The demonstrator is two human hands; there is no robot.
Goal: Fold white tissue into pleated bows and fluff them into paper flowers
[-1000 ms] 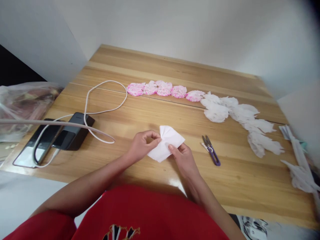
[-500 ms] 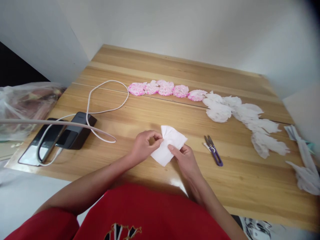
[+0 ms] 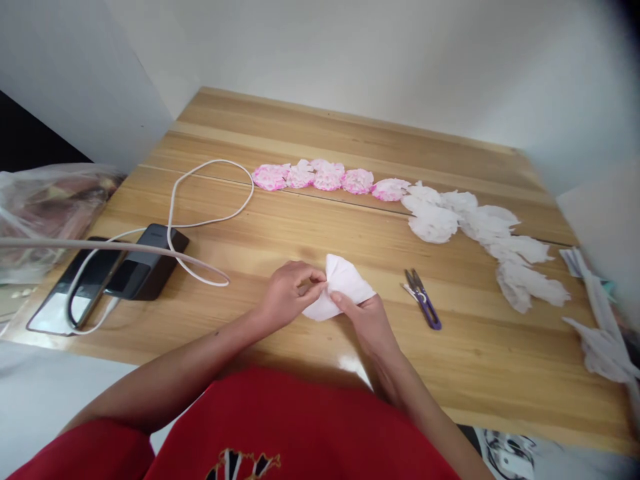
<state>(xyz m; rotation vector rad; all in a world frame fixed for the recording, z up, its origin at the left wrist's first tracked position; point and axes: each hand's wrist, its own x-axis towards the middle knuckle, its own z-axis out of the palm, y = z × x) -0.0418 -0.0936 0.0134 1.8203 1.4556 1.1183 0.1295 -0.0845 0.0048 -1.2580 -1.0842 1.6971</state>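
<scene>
Between my hands, just above the table, is a white tissue paper sheet (image 3: pixel 345 280), gathered into a fan-like shape. My left hand (image 3: pixel 290 290) pinches its left edge between thumb and fingers. From the right, my right hand (image 3: pixel 367 320) grips the sheet, thumb on top and the other fingers hidden beneath it. To the right lie purple-handled thread snips (image 3: pixel 427 310), apart from both hands. Beyond the hands runs a row of pink-edged tissue flowers (image 3: pixel 329 176), which continues rightward into plain white tissue flowers (image 3: pixel 435 220).
At the left, a black power bank (image 3: pixel 160 273) rests beside a phone (image 3: pixel 63 307), with a looped white cable (image 3: pixel 173 200) around them. A clear plastic bag (image 3: pixel 45 213) sits past the left edge. White plastic strips (image 3: pixel 600 340) lie at the table's (image 3: pixel 350 127) right side.
The tissue sheet has gone from a flatter, squarish shape to a more gathered fan. My right hand has shifted slightly, its thumb moving nearer the left fingers. The view has turned a little.
</scene>
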